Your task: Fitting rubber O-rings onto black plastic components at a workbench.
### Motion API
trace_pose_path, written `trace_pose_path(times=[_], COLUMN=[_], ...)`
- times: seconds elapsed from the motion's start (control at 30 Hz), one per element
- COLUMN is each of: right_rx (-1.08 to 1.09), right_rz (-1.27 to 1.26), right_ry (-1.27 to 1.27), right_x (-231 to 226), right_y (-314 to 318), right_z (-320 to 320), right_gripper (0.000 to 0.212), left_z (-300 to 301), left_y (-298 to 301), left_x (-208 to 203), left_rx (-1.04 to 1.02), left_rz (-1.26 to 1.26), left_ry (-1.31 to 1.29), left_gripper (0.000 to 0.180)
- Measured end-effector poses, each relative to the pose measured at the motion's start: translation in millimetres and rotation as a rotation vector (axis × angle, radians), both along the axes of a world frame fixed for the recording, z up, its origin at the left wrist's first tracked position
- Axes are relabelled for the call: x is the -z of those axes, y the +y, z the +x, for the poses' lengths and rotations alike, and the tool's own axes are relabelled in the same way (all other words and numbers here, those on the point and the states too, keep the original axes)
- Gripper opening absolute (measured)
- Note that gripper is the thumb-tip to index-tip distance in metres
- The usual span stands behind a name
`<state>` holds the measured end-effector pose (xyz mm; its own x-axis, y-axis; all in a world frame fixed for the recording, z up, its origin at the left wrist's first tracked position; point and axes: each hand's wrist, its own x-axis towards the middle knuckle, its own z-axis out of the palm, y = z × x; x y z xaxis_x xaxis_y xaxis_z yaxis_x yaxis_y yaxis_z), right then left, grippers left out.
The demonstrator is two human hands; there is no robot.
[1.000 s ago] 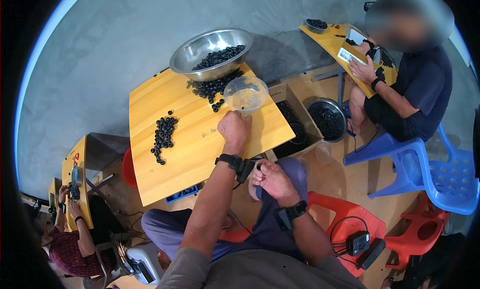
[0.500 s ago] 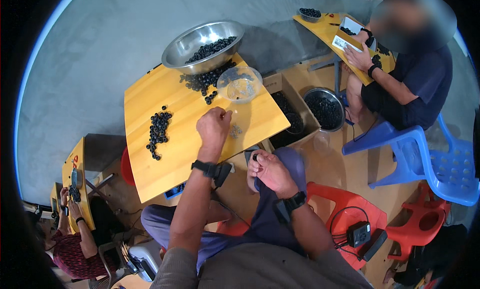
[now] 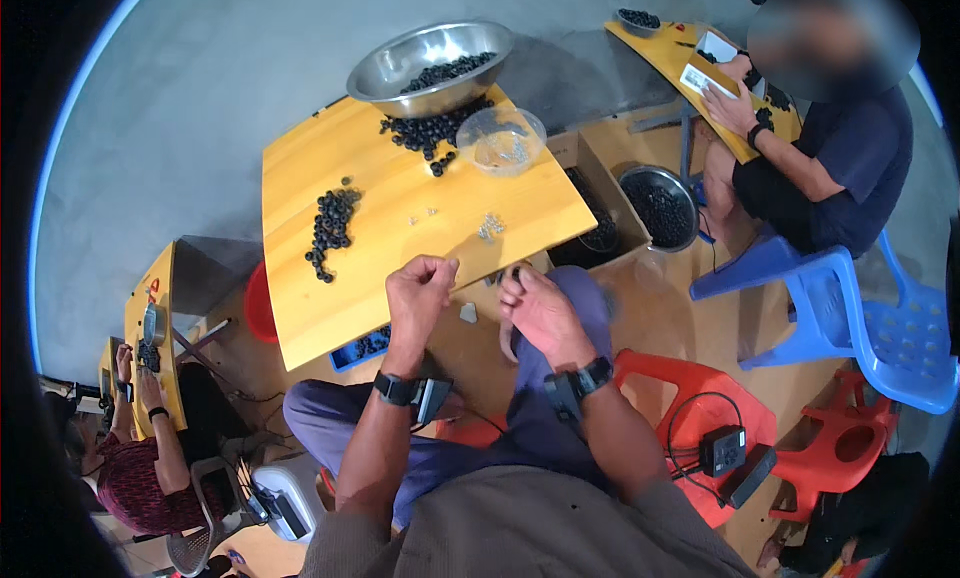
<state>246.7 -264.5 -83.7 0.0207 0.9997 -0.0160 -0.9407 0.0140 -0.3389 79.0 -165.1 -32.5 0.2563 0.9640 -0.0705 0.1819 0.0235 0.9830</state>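
Observation:
My left hand (image 3: 418, 300) hovers at the near edge of the yellow table (image 3: 390, 263), thumb and fingertips pinched together; whatever they hold is too small to make out. To its right, just off the table and above my knee, my right hand (image 3: 543, 313) is closed around a small black ring-shaped part (image 3: 517, 274), mostly hidden by the fingers. A little pile of tiny silvery pieces (image 3: 490, 227) lies on the tabletop beyond my hands. Further left is a cluster of black ring-shaped parts (image 3: 332, 223). A clear plastic bowl (image 3: 465, 158) holds more silvery bits at the table's far right.
A steel basin (image 3: 375, 88) of black parts stands at the table's far edge. Right of the table are a cardboard box (image 3: 622, 210) and a steel bowl (image 3: 690, 213) with black parts. A red stool (image 3: 640, 378) is beside me. Co-workers sit at tables left and right.
My left hand has drawn back from over the table to its near edge, closer to my right hand. The right hand still holds the black part, its fingers curled more.

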Motion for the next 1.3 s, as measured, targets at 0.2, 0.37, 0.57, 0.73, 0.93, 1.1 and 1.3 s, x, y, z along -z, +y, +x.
trace_pose_path(times=[0.2,0.37,0.57,0.73,0.93,1.1,1.3], right_rx=[0.038,0.015,0.048,0.027,0.010,0.007,-0.019], right_rz=[0.034,0.071,0.075,0.107,0.141,0.153,0.052], right_ry=[-0.075,-0.176,-0.174,-0.179,-0.139,-0.156,-0.228], right_x=[-14,-3,-9,-3,3,-5,-16], right_y=[-24,-27,-32,-28,-30,-25,-31], right_z=[28,39,53,52,54,53,53], right_gripper=[0.018,0.029,0.028,0.030,0.029,0.029,0.023], left_z=[-21,-29,-72,-110,-92,-93,-84], left_y=[16,-12,-36,-14,-12,9,-32], left_x=[-5,12,68,155,214,340,452], left_rx=[0.118,0.243,0.461,0.441,0.485,0.735,0.490], left_rz=[0.358,0.038,0.126,0.013,-0.029,0.154,0.137], left_ry=[0.269,0.172,0.484,0.926,0.792,1.227,1.072], left_gripper=[0.013,0.010,0.013,0.016,0.017,0.023,0.022])
